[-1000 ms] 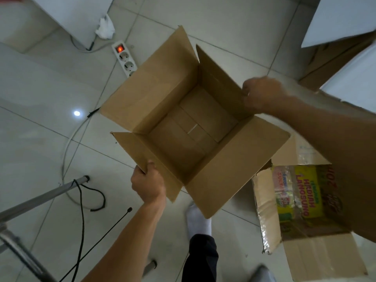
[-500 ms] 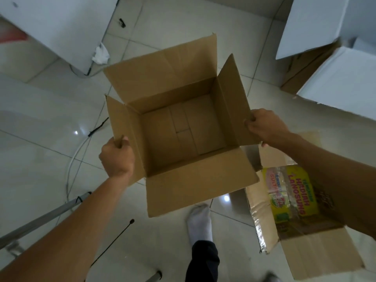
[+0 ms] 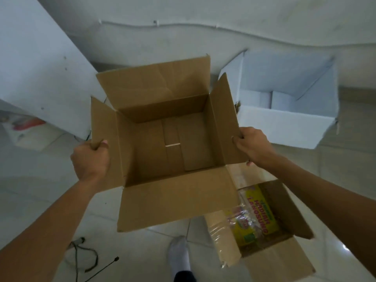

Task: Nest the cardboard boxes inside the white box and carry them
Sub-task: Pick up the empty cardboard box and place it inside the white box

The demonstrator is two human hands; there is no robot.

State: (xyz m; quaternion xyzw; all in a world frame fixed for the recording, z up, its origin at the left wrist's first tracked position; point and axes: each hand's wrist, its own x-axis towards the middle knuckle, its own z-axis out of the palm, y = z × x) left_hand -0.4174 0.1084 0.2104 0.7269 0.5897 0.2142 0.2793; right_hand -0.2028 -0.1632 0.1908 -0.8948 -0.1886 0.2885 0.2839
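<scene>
1. Cardboard, brown and plain, makes up the open box (image 3: pixel 168 147) that is held above the tiled floor (image 3: pixel 40 190) in mid-frame; its mouth faces up toward the camera and all four flaps are spread outward. Nothing is seen inside it but the folded bottom flaps. Its slightly longer side runs left to right.
2. White box (image 3: pixel 289 117) is seen standing on the floor to the upper right, just beyond the held box's right flap; its mouth is open upward, and only its own white bottom flaps are seen inside.
3. Second cardboard box (image 3: pixel 262 249) is seen on the floor at the lower right, partly covered by the held box's near flap; it is open, and yellow printed packets (image 3: pixel 256 218) wrapped in clear plastic lie inside it.
4. Left hand (image 3: pixel 90 159) is clenched on the near corner of the left flap, thumb over the inner face and fingers behind it.
5. Right hand (image 3: pixel 253 145) is clenched on the lower edge of the right flap, fingers curled over onto its inner face.
6. White-socked foot (image 3: pixel 179 253) is seen on the floor below the held box.
7. Black cable (image 3: pixel 89 259) lies on the floor at the lower left.
</scene>
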